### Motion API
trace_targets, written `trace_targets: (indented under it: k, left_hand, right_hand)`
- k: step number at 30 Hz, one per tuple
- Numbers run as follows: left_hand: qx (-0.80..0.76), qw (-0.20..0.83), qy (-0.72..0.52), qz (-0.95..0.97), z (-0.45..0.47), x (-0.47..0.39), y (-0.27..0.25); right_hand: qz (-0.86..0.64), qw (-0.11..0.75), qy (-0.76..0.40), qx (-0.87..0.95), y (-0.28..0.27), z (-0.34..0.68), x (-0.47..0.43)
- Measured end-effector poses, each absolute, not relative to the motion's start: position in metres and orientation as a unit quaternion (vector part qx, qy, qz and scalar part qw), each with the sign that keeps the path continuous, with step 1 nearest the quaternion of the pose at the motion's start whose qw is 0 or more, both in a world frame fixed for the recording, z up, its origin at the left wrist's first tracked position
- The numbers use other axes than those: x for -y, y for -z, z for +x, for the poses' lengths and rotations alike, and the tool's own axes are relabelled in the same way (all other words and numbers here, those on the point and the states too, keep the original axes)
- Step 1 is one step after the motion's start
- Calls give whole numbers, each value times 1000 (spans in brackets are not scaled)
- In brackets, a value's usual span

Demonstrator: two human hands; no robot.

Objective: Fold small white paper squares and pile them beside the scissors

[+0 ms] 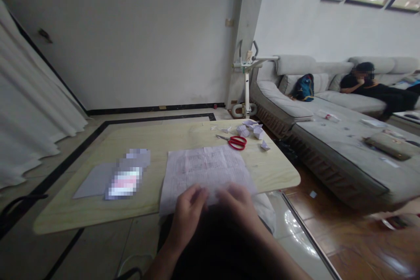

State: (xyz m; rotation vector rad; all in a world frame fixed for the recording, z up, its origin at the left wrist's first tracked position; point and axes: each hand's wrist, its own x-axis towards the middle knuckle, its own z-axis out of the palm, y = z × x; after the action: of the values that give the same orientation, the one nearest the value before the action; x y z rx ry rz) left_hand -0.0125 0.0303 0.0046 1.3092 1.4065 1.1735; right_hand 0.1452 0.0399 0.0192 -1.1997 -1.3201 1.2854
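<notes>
A large creased sheet of paper (203, 166) covered in faint lines or writing lies over the near edge of the pale wooden table (157, 135). At its near side my left hand (190, 203) has its fingers curled and pressed together; what they hold, if anything, is hidden. Close by on the right, my right hand (238, 203) is smeared by motion, so its fingers do not show clearly. Just beyond the sheet lie scissors (236, 142) with red handles. Several folded paper pieces (243, 131) sit at the table's far right corner.
On the table's left are a blurred-out lit device (124, 181) and a plain sheet of paper (92, 180). To the right stands a grey sofa (344, 153) with a backpack (304, 87) and a seated person (367, 85). An exercise machine (246, 83) stands by the wall.
</notes>
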Motion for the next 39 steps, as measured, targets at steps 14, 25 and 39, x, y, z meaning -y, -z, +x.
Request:
trace_targets:
  k: [14, 25, 39]
  left_hand:
    - [-552, 395, -469, 565, -18, -32, -1]
    - [-452, 152, -377, 794, -30, -30, -13]
    - [-501, 276, -417, 706, -22, -25, -15]
  right_hand:
    - [-504, 441, -470, 575, -20, 145, -39]
    - [-476, 400, -331, 710, -14, 155, -37]
    - [-444, 444, -393, 672, -19, 154, -37]
